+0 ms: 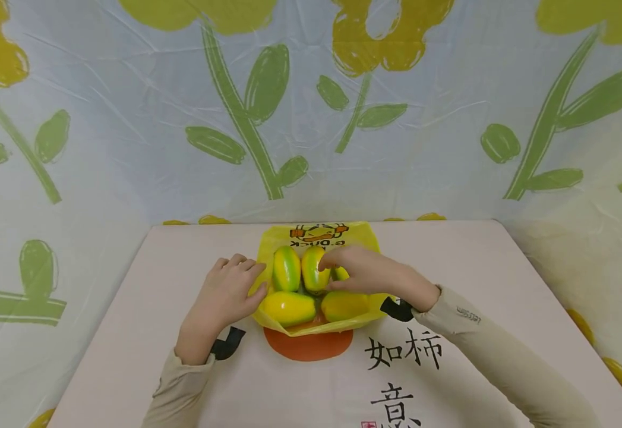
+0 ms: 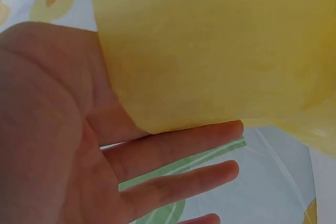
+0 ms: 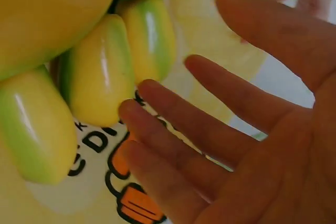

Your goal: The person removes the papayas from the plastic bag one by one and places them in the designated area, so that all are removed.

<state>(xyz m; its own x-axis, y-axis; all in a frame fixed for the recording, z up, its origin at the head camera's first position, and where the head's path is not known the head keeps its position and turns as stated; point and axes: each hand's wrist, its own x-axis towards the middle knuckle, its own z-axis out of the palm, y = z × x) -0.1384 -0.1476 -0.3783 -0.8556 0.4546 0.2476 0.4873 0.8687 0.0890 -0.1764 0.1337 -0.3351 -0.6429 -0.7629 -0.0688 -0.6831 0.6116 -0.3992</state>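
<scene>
Several glossy yellow-and-green mango-like fruits (image 1: pixel 286 269) lie in a yellow plastic bag (image 1: pixel 371 236) printed with a duck and lettering. At the bag's left edge is my left hand (image 1: pixel 229 291), fingers extended. In the left wrist view the bag's side (image 2: pixel 210 51) overlaps the thumb side of that hand, and its edge runs along a straight finger. My right hand (image 1: pixel 364 270) reaches over the right part of the bag, partly hiding the fruits under it. In the right wrist view its fingers are spread, with fingertips beside a fruit (image 3: pixel 102 72) and nothing gripped.
The bag rests on a pale table cover (image 1: pixel 182 267) with an orange shape (image 1: pixel 311 348) and black characters (image 1: pixel 404 351) in front of it. Behind the table hangs a white cloth (image 1: pixel 428 160) with yellow flowers and green stems. Dark bands (image 1: pixel 227 343) circle both wrists.
</scene>
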